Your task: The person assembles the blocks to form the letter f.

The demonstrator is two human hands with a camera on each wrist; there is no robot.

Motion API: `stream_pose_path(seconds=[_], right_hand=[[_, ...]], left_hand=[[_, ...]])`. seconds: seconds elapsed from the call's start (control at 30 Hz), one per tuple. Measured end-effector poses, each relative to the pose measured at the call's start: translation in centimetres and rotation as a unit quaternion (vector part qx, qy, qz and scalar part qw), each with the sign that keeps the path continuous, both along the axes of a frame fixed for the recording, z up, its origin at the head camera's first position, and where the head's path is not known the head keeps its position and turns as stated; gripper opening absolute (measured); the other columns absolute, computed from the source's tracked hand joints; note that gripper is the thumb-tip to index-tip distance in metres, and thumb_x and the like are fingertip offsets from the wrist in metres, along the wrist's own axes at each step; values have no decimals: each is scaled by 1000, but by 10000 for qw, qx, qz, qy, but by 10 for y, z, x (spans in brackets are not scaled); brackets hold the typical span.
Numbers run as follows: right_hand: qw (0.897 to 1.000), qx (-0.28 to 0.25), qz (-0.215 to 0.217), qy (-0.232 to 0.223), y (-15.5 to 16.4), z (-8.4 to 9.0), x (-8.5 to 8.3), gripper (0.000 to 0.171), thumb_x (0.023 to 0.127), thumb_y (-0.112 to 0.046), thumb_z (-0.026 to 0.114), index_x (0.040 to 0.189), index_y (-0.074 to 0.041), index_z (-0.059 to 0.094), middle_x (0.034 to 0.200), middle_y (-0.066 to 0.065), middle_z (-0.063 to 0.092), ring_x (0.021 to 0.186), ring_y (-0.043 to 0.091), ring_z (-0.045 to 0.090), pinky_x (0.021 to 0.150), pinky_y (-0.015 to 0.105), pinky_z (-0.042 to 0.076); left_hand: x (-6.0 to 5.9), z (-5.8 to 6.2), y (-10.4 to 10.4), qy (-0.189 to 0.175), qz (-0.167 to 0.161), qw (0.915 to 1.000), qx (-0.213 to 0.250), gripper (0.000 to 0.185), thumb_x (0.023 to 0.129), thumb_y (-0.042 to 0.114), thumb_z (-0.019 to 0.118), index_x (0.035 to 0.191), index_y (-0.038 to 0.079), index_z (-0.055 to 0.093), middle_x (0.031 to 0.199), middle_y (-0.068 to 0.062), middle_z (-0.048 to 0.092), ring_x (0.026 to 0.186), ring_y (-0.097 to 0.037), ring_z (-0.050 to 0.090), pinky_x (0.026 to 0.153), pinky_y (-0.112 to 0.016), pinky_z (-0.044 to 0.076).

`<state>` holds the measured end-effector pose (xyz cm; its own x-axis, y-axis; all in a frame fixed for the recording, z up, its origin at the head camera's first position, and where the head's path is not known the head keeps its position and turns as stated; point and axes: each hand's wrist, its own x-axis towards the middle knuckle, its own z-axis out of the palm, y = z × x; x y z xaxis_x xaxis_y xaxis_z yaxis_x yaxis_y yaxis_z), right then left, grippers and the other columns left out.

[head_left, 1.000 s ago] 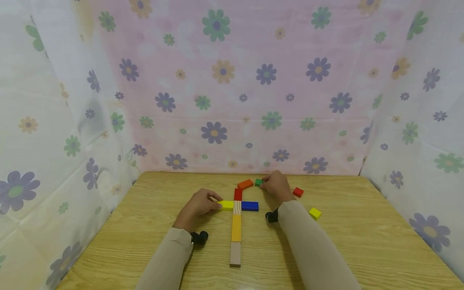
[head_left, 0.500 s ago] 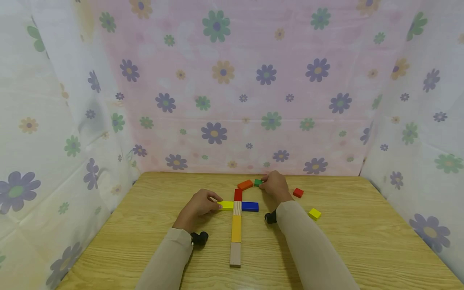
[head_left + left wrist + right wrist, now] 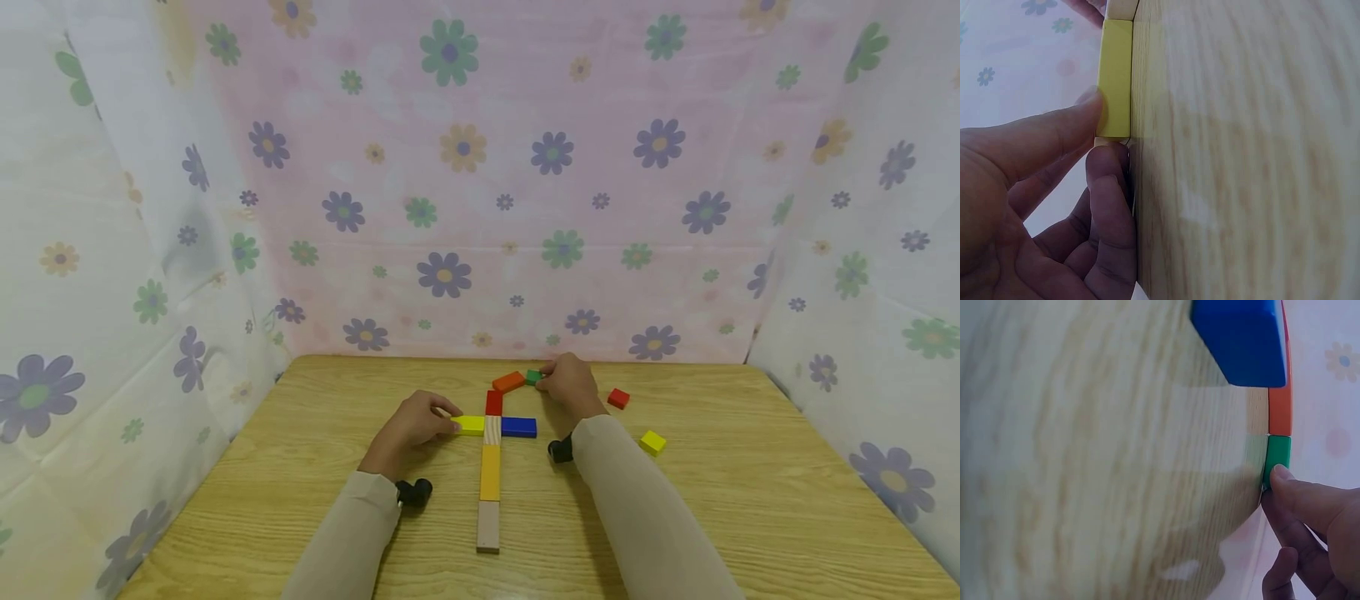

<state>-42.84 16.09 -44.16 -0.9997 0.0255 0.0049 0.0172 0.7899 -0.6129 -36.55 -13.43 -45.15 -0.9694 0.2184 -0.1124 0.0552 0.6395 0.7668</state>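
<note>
On the wooden table (image 3: 750, 517) flat blocks form a cross: a red block (image 3: 492, 402), a pale wood block (image 3: 491, 430), a long orange-yellow block (image 3: 490, 472) and a tan block (image 3: 487, 525) in a line, with a yellow block (image 3: 470, 425) to the left and a blue block (image 3: 519, 427) to the right. My left hand (image 3: 452, 421) pinches the outer end of the yellow block (image 3: 1115, 78), thumb on top. My right hand (image 3: 543, 379) pinches a small green block (image 3: 533, 377) beside an orange block (image 3: 508, 382). The right wrist view shows a fingertip (image 3: 1291, 487) on the green block (image 3: 1277, 453).
A loose red cube (image 3: 618, 398) and a yellow cube (image 3: 652, 442) lie to the right of my right forearm. Flowered cloth walls (image 3: 480, 208) enclose the table at the back and on both sides.
</note>
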Motion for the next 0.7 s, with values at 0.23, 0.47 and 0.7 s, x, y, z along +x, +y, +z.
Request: stream_pose_path(seconds=[0.23,0.47,0.7], right_hand=[[10000,-19,-15,19,0,0,2,36,94,-16,76,129,-8,74,133,13,70,121,36,64,101,50,52],[10000,15,-77,6,-1,0,2,36,93,-17,77,128,-9,75,128,12,73,117,33,66,99,50,52],[10000,19,-73,-34,-2,1,3,40,95,-18,76,133,-9,71,130,12,72,119,34,66,101,51,52]], left_hand=[[-1,0,-1,55,-48,10000,-61,19,91,20,80,110,18,81,103,-5,72,88,-19,66,80,-34,57],[0,0,-1,65,-55,9999,-59,19,91,20,81,109,18,81,102,-5,72,87,-19,66,80,-34,56],[-2,-1,-1,49,-41,10000,-15,19,90,20,81,109,17,81,102,-5,72,86,-19,66,78,-33,56]])
